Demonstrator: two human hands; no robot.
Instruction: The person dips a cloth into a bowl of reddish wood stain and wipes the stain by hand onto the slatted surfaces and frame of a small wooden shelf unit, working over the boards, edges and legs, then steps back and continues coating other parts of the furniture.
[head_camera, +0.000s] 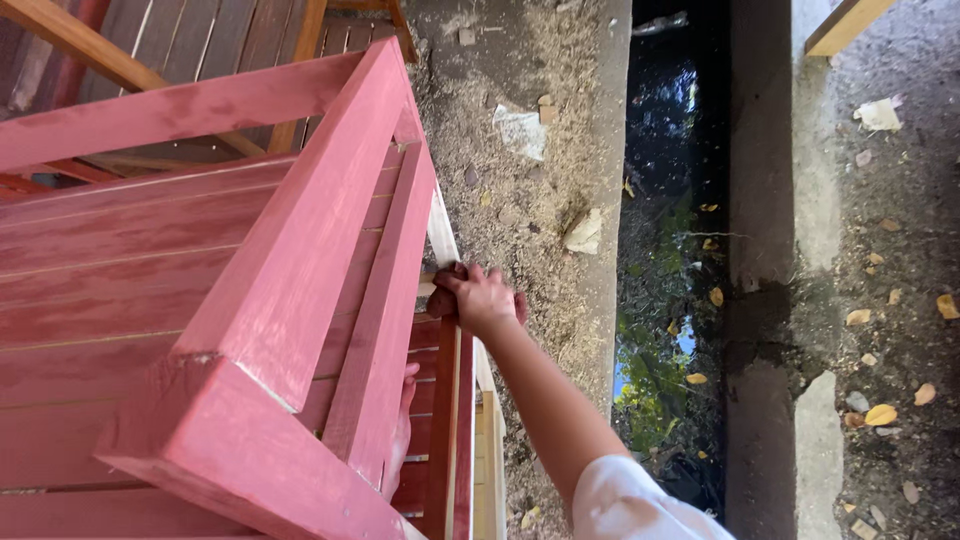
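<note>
— What is the right hand doing?
— It presses a dark red staining rag against the slatted side of the red wooden bench, fingers curled over it.
— And the left hand?
— It lies against the bench's lower rail, mostly hidden; I cannot tell its grip.
</note>
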